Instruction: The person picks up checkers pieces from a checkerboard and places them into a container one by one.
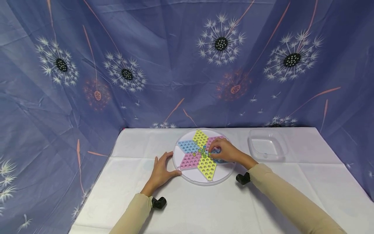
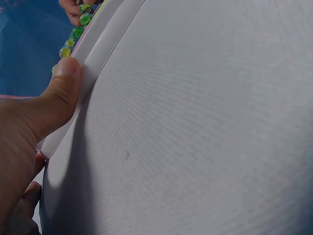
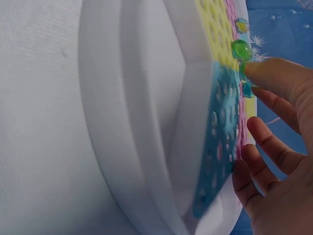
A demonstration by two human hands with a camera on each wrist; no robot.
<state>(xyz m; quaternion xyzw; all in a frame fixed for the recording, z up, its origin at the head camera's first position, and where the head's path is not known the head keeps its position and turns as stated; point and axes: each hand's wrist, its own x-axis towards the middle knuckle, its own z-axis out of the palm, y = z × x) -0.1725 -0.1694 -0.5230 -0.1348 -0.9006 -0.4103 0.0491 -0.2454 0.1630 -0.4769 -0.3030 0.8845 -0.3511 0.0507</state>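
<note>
A round white Chinese checkers board (image 1: 225, 174) with a pink, yellow and blue star lies on the table. Around its middle sit several glass marbles (image 1: 205, 156), green and yellow. My left hand (image 1: 160, 172) rests at the board's left rim, thumb and forefinger spread apart, fingertips touching the edge. Over the right side of the star, my right hand (image 1: 223, 150) pinches a small green marble (image 3: 243, 69) between thumb and forefinger, mostly hidden by the fingertips. Its other fingers curve loosely over the blue point. Another green marble (image 3: 241, 49) sits right beside the thumb.
To the right of the board stands a clear plastic container (image 1: 267, 146), with a small marble near its front side. A white cloth (image 1: 140, 143) covers the table, and a blue dandelion-print curtain (image 1: 169, 65) hangs behind and to the left.
</note>
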